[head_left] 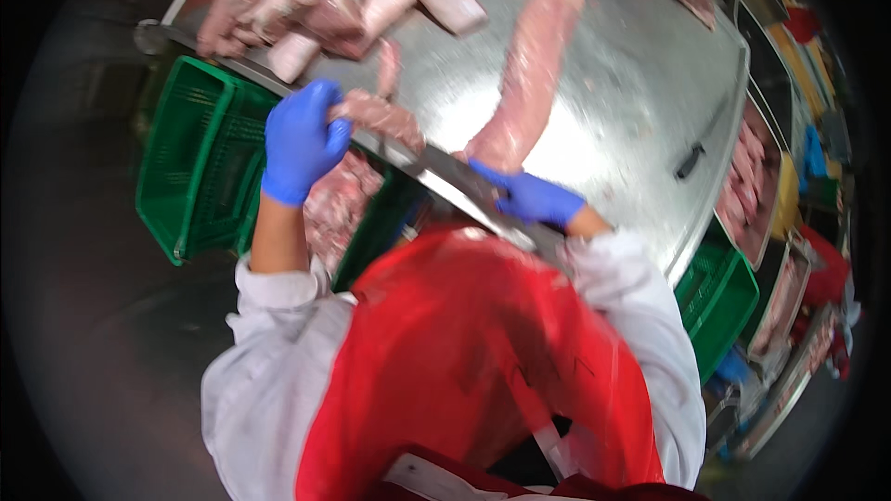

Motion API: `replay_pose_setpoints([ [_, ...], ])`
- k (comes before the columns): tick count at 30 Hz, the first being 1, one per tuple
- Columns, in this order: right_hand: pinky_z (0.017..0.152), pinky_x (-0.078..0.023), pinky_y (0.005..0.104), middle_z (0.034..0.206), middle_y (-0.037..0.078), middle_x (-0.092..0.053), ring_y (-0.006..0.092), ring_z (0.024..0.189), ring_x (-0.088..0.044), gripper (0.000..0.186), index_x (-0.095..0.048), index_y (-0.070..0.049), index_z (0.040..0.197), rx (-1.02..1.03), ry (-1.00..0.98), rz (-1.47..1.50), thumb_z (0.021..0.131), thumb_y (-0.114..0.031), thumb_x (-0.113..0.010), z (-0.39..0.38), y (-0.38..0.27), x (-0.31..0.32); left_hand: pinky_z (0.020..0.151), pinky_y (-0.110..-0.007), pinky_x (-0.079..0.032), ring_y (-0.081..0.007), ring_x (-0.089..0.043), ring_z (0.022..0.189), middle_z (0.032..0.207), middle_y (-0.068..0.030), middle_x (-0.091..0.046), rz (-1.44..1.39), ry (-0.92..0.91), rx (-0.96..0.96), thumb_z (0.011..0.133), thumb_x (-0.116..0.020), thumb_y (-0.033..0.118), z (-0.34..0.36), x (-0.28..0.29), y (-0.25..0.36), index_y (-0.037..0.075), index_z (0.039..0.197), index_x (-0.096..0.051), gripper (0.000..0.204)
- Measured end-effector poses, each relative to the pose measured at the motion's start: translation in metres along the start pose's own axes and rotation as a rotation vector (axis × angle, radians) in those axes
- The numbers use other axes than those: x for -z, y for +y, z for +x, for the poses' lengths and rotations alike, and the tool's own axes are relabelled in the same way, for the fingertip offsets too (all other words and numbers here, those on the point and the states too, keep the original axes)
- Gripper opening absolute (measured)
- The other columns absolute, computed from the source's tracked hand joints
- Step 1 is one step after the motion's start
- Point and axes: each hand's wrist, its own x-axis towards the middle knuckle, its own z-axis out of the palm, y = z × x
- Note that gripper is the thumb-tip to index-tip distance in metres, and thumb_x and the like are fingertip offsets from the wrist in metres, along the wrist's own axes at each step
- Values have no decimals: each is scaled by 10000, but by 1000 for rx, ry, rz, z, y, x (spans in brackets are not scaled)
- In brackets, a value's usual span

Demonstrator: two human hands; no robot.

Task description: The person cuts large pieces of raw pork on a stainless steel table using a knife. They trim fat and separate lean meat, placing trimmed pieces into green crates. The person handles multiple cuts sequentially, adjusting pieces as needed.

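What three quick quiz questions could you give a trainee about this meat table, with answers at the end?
1. True or false: the left hand has its grip on a meat strip.
2. Which is closest to the near end of the long meat piece?
a) left hand
b) right hand
c) the leftmost crate
3. Fill in the colour: the leftmost crate is ____.

Key: 1 true; 2 b; 3 green.
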Motion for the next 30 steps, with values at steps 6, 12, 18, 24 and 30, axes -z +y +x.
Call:
replay_pose_setpoints([
  [6,764,-516,381,836,207,-672,270,702,-656,788,-216,-291,1568,-266,49,222,892,-193,-609,-72,-15,19,668,-296,-455,-140,-486,719,785,-70,-484,-118,481,412,830,-528,18,-55,124,-97,16,936,-512,107],
  [12,465,-433,266,768,51,-629,99,496,-505,878,-185,-260,1585,-366,495,674,840,36,-544,-146,25,1,768,-358,-510,-321,-658,862,910,-186,-660,267,322,1019,828,-557,40,-155,160,-204,5,922,-544,101],
  [18,425,-394,233,832,40,-610,89,477,-460,868,-175,-201,1589,-311,822,772,821,104,-441,-173,51,-15,1013,-458,-451,-399,-569,1173,1265,-244,-592,95,-122,462,754,-745,496,-10,-114,-80,70,1292,-577,706],
  [24,443,-396,215,826,10,-571,74,529,-468,868,-152,-222,1590,-372,1005,787,864,49,-542,-235,27,-27,1033,-503,-438,-465,-426,1282,1471,-272,-285,-146,-670,308,657,-800,520,52,-292,130,230,1458,-393,944],
  [30,438,-377,212,814,8,-570,68,511,-438,863,-167,-209,1589,-548,1166,807,857,53,-540,-303,43,-92,1049,-507,-426,-524,-432,1261,1427,-384,-280,-282,-785,190,664,-785,577,7,-291,163,190,1506,-330,1032],
])
